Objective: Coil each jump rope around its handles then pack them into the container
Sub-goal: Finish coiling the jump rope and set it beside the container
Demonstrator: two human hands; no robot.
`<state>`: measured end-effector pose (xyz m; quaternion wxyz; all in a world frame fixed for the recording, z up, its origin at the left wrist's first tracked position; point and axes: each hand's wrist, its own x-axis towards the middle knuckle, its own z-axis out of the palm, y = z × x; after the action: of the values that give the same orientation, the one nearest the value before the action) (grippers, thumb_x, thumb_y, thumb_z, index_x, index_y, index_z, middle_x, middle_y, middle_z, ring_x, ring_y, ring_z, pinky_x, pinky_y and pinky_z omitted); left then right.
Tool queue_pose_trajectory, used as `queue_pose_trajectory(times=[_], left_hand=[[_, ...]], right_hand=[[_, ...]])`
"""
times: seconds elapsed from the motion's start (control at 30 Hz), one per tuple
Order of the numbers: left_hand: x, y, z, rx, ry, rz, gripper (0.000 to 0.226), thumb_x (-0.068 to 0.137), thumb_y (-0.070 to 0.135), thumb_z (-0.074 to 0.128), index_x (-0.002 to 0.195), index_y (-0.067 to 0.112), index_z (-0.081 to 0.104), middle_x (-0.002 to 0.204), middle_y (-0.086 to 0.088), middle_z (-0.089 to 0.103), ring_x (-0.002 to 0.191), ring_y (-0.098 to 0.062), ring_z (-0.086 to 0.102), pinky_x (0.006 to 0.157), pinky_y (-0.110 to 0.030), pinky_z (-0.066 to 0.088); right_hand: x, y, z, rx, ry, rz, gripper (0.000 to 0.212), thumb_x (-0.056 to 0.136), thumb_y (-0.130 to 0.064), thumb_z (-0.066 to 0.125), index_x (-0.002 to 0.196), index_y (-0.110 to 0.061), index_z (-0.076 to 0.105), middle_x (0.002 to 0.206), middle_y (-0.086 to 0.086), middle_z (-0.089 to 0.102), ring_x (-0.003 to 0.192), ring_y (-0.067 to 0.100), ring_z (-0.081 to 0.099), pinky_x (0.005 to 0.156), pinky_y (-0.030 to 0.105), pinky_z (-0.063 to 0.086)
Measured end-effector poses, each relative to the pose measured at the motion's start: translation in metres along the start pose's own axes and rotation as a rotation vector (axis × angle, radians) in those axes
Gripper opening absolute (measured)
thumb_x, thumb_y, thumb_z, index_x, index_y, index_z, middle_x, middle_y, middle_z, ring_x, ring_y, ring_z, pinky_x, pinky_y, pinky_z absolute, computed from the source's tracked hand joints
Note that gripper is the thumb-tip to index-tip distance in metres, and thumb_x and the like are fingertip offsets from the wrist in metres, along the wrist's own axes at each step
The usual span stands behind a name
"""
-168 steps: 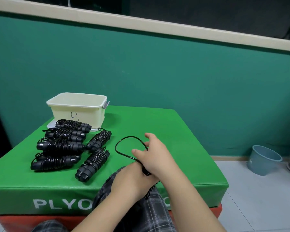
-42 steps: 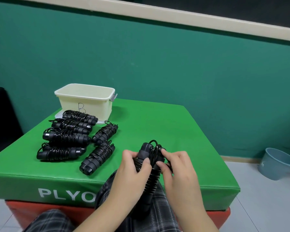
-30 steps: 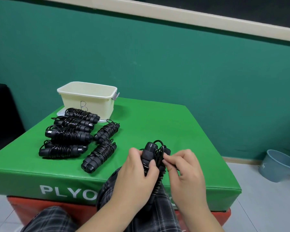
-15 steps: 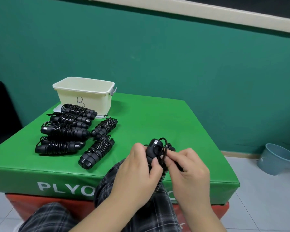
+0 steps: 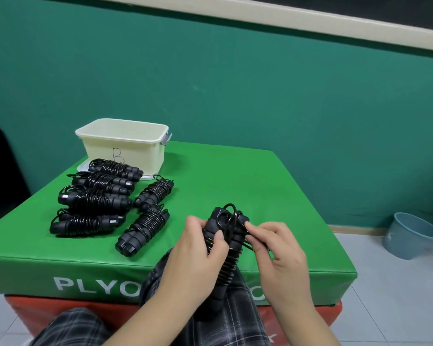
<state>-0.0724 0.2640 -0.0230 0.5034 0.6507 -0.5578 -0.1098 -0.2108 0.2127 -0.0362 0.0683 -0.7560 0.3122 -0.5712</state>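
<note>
1. The wound jump rope (image 5: 224,242) is held upright above the lap, at the near edge of the tabletop (image 5: 235,186).
2. Left hand (image 5: 198,255): grip curled round the paired handles. Right hand (image 5: 275,248): the loose end loop is pinched by the fingertips.
3. Six coiled ropes (image 5: 95,201) are laid beside the container (image 5: 125,141), unpacked.
4. Risk: if the end is not tucked securely, springy coils may be released and unwind.
5. Risk: loosened left grip; handles may be splayed apart.

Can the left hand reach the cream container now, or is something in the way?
Probably not yet. The left hand grips the coiled jump rope, and six coiled ropes lie before the cream container. Its open top looks free from above.
</note>
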Motion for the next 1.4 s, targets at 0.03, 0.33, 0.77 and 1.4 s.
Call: queue_pose_trajectory(times=[0.03, 0.33, 0.77, 1.4], left_hand=[[-0.001, 0.000, 0.000, 0.000, 0.000, 0.013, 0.015, 0.087, 0.042, 0.041, 0.089, 0.029, 0.033, 0.085, 0.010, 0.052, 0.077, -0.001, 0.050, 0.063, -0.019, 0.037], [-0.005, -0.002, 0.002, -0.033, 0.038, 0.098, 0.030, 0.090, 0.053, 0.027, 0.079, 0.026, 0.028, 0.077, 0.001, 0.051, 0.071, -0.012, 0.050, 0.063, -0.032, 0.039], [0.013, -0.001, -0.009, -0.438, 0.143, -0.065, 0.041, 0.089, 0.056, 0.039, 0.085, 0.015, 0.041, 0.073, 0.006, 0.047, 0.060, 0.001, 0.043, 0.065, -0.030, 0.040], [0.018, -0.023, -0.006, -0.710, 0.147, -0.152, 0.033, 0.087, 0.041, 0.044, 0.086, 0.008, 0.042, 0.076, 0.002, 0.051, 0.065, 0.003, 0.049, 0.064, -0.012, 0.042]], right_hand=[[0.001, -0.001, 0.001, 0.006, 0.003, 0.000, 0.027, 0.087, -0.020, 0.053, 0.101, -0.006, 0.072, 0.085, -0.007, 0.056, 0.081, -0.001, 0.052, 0.072, 0.005, 0.040], [0.005, -0.014, 0.010, -0.093, 0.020, -0.107, 0.023, 0.088, -0.015, 0.052, 0.104, -0.013, 0.068, 0.082, 0.001, 0.053, 0.080, 0.012, 0.043, 0.075, 0.012, 0.036], [-0.007, -0.024, 0.031, 0.284, -0.148, 0.610, 0.080, 0.073, -0.084, 0.035, 0.137, -0.038, 0.022, 0.146, -0.013, 0.033, 0.133, -0.001, 0.031, 0.112, 0.025, 0.026], [0.007, -0.029, 0.079, 1.196, -0.174, 0.877, 0.104, 0.027, -0.047, 0.096, 0.111, -0.009, 0.046, 0.094, 0.008, 0.067, 0.084, 0.020, 0.067, 0.074, 0.033, 0.054]])
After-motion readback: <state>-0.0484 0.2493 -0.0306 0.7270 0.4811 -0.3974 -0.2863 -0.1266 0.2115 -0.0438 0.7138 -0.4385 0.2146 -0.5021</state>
